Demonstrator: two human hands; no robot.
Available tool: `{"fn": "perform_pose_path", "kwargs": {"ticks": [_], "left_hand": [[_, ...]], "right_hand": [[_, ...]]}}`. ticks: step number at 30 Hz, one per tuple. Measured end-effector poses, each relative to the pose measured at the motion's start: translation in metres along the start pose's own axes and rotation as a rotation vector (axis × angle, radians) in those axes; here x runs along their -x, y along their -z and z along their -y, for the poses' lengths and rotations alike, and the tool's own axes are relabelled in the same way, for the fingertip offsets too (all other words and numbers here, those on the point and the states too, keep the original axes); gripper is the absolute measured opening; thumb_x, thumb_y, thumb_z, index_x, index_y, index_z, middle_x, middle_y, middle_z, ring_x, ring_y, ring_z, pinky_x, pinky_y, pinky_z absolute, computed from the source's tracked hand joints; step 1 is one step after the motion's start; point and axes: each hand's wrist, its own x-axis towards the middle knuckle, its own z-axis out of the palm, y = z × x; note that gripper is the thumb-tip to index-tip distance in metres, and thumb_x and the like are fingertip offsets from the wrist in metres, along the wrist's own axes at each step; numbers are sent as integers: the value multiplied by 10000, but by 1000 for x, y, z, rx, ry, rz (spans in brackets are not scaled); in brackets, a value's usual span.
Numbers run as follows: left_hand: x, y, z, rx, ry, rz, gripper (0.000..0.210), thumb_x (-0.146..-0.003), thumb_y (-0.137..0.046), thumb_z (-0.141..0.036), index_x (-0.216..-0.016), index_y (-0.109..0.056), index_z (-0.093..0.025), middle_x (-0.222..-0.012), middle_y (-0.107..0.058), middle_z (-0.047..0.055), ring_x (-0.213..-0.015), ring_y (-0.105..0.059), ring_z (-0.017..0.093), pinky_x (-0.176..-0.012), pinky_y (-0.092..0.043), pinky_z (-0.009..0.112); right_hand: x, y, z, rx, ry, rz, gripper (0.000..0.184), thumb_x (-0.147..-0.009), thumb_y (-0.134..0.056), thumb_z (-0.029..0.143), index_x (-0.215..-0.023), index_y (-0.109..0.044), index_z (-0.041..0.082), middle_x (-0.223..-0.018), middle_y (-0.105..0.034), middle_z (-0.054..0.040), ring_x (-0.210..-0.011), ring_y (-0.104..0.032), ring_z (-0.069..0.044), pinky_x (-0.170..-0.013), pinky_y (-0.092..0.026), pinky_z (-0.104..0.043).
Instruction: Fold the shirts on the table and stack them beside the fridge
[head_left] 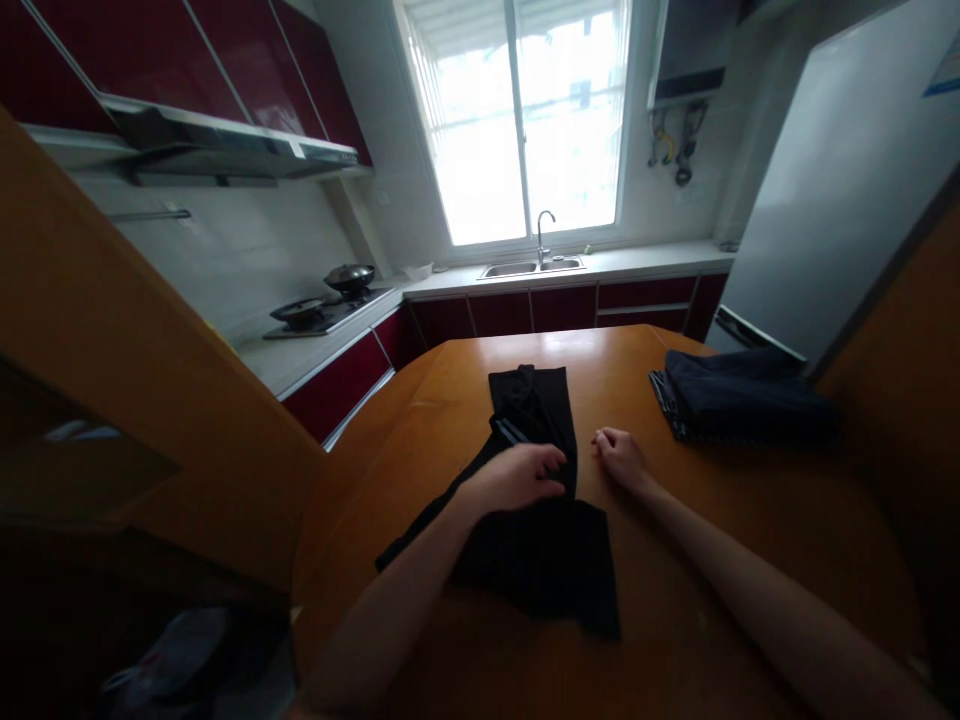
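Observation:
A black garment [551, 560] lies spread on the wooden table [450, 385], partly bunched at its far end, with a greyish stripe showing near the folds. One narrow part of it reaches out toward the left under my forearm. My left hand [517, 474] is over the middle of the garment, fingers curved and apart, gripping nothing. Whether it touches the cloth I cannot tell. To the right of the garment, my right hand [621, 458] rests by the tabletop with its fingers curled in and nothing visible in them.
A stack of folded dark clothes [739, 395] sits at the table's right side. Beyond are a counter with a sink [525, 268], a stove with pans [349, 278] at left, and a fridge [832, 190] at right. A wooden panel [187, 340] stands at left.

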Motion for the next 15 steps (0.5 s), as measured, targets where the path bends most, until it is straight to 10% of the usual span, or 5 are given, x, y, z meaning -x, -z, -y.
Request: {"fn": "perform_pose_path", "kwargs": {"ticks": [3, 6, 15], "left_hand": [[-41, 17, 55, -247, 232, -227, 614, -822, -733, -242, -1403, -536, -248, -1457, -534, 105, -1323, -501, 302, -1076, -410, 394], [-69, 20, 93, -254, 240, -199, 655, -733, -809, -208, -1343, -576, -254, -1524, -449, 129, -1396, -397, 367, -1093, -376, 501], [-68, 28, 143, -30, 27, -260, 213, -714, -801, -288, -748, -606, -210, -1080, -673, 41, -1023, -620, 210, -925, -484, 325]], "right_hand": [[7, -6, 7, 56, 28, 26, 312, -923, -486, 381, -738, -677, 217, -719, -705, -48, -709, -642, -197, -642, -407, -280], [14, -8, 14, 74, 84, 57, 266, -929, -508, 344, -804, -706, 217, -792, -708, -48, -740, -636, -190, -690, -437, -287], [25, -9, 23, 63, 525, 310, 238, -886, -621, 200, -1076, -757, 248, -1188, -665, -83, -1140, -580, -234, -1023, -462, -415]]}}
